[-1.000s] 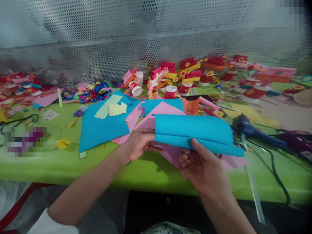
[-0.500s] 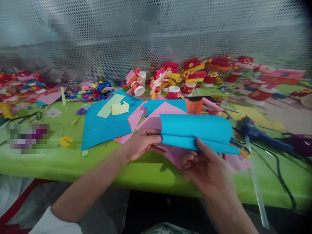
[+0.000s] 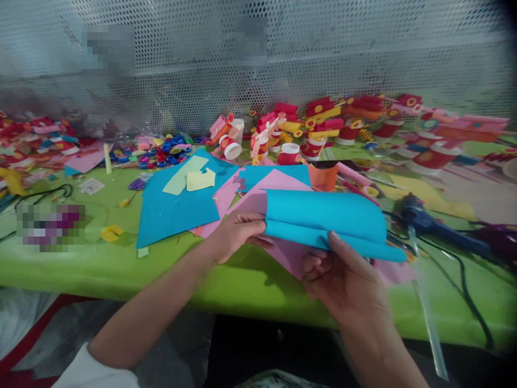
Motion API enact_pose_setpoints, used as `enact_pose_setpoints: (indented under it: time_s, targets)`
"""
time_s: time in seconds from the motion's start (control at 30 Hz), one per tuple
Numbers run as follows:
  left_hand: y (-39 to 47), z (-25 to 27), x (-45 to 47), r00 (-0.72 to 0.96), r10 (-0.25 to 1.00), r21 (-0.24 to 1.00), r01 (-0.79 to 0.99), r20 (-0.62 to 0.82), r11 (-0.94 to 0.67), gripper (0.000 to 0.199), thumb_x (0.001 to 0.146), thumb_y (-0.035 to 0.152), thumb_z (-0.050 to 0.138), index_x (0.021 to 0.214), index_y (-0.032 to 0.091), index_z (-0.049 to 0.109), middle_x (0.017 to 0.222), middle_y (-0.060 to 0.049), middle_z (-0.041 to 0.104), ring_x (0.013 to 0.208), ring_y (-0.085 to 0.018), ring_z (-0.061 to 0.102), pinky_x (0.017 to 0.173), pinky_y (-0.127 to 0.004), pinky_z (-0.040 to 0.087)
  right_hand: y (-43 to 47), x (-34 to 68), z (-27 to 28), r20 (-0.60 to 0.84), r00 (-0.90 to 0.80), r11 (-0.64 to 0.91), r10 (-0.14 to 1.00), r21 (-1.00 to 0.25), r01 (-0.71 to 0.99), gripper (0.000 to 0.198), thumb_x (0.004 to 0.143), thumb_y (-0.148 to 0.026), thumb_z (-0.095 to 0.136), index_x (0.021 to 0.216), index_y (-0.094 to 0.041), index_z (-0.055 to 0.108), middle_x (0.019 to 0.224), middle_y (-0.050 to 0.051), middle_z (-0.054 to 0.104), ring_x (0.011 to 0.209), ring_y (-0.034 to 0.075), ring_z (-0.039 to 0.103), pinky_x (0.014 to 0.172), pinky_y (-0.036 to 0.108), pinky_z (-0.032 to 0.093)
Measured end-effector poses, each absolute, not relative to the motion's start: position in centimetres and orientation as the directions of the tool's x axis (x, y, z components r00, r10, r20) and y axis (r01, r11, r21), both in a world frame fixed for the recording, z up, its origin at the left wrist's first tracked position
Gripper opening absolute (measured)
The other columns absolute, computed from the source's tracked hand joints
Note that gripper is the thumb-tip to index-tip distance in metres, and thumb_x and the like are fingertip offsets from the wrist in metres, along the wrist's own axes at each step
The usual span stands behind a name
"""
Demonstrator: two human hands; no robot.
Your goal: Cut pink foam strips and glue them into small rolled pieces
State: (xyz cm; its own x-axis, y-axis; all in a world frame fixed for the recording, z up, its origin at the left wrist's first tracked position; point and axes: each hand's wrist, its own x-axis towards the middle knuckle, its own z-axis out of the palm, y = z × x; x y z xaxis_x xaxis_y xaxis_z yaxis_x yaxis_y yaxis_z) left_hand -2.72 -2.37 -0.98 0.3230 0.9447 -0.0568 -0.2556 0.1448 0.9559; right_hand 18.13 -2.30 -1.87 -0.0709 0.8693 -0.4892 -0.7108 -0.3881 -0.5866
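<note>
A blue foam or paper sheet [image 3: 323, 210], its near edge curled into a roll, is held above the table between both hands. My left hand [image 3: 238, 234] pinches the left end of that roll. Along the lower edge, toward the right, my right hand [image 3: 347, 280] grips with the thumb on top and the fingers underneath. Pink sheets [image 3: 283, 253] lie beneath the held one. To the left of them rests a larger blue sheet [image 3: 177, 215] with pale yellow scraps [image 3: 201, 180] on it.
Several red cup models [image 3: 313, 145] with coloured tubes line the back, before a perforated metal panel [image 3: 181, 70]. A blue glue gun [image 3: 440, 226] with a cord and a clear glue stick [image 3: 430, 323] are at the right. Small coloured pieces [image 3: 165, 151] are heaped at back left.
The right end of the blue roll dips slightly lower and reaches a little further right. Both hands keep their hold, nearly in place. The view has shifted slightly.
</note>
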Motion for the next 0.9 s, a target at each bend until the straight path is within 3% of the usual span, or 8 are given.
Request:
enact_pose_setpoints:
  time_s: [0.23,0.4,0.5,0.6,0.73,0.9]
  targets:
    - [-2.59,-0.69,-3.28,0.39,0.92,0.962,-0.23,-0.045,0.144,0.036,0.086,0.039,0.077,0.115,0.017,0.08,0.12,-0.015,0.078,0.115,-0.032,0.073,0.093,-0.041,0.062,-2.44,18.29,-1.86,-0.483,-0.137,-0.435,0.865,-0.585,-0.685,0.04,0.058,-0.027,0.098,0.069,-0.022,0.06,0.052,-0.007,0.058,0.043,0.007,0.055,0.039,0.015,0.052]
    - [-2.9,-0.44,-3.53,0.453,0.891,0.958,-0.25,-0.012,0.14,0.038,0.086,0.038,0.08,0.119,0.018,0.079,0.126,-0.014,0.076,0.114,-0.031,0.073,0.094,-0.04,0.062,-2.5,18.11,-1.59,-0.509,-0.099,-0.41,0.855,-0.545,-0.731,0.042,0.05,-0.016,0.099,0.068,-0.02,0.061,0.051,-0.008,0.057,0.04,0.006,0.053,0.037,0.014,0.052]
    - [-2.89,-0.71,-3.55,0.459,0.888,0.955,-0.247,-0.034,0.164,0.036,0.089,0.04,0.076,0.116,0.017,0.08,0.123,-0.016,0.077,0.115,-0.031,0.073,0.094,-0.038,0.061,-2.61,18.06,-1.47,-0.512,-0.104,-0.412,0.853,-0.538,-0.735,0.044,0.046,-0.019,0.102,0.07,-0.019,0.065,0.054,-0.007,0.061,0.042,0.006,0.056,0.04,0.014,0.055]
    - [-2.7,-1.04,-3.57,0.434,0.898,0.928,-0.302,-0.068,0.216,0.034,0.089,0.038,0.077,0.114,0.016,0.081,0.122,-0.017,0.077,0.118,-0.032,0.072,0.091,-0.037,0.061,-2.9,18.06,-1.43,-0.437,-0.108,-0.382,0.893,-0.608,-0.696,0.044,0.046,-0.027,0.103,0.072,-0.018,0.069,0.059,-0.004,0.067,0.047,0.007,0.063,0.048,0.014,0.059]
    - [-2.47,-1.21,-3.59,0.399,0.905,0.886,-0.355,-0.144,0.297,0.035,0.086,0.035,0.08,0.114,0.015,0.079,0.121,-0.018,0.078,0.114,-0.033,0.075,0.09,-0.038,0.062,-3.21,17.96,-1.44,-0.364,-0.103,-0.351,0.926,-0.724,-0.594,0.044,0.046,-0.025,0.103,0.072,-0.017,0.069,0.063,-0.003,0.07,0.051,0.008,0.067,0.04,0.008,0.05]
    - [-2.42,-1.09,-3.48,0.423,0.892,0.866,-0.375,-0.157,0.33,0.036,0.082,0.032,0.082,0.114,0.015,0.079,0.122,-0.018,0.078,0.118,-0.036,0.073,0.089,-0.039,0.063,-3.15,17.95,-1.56,-0.407,-0.069,-0.363,0.911,-0.711,-0.602,0.045,0.046,-0.028,0.104,0.071,-0.018,0.068,0.063,-0.004,0.068,0.049,0.008,0.065,0.036,0.01,0.047]
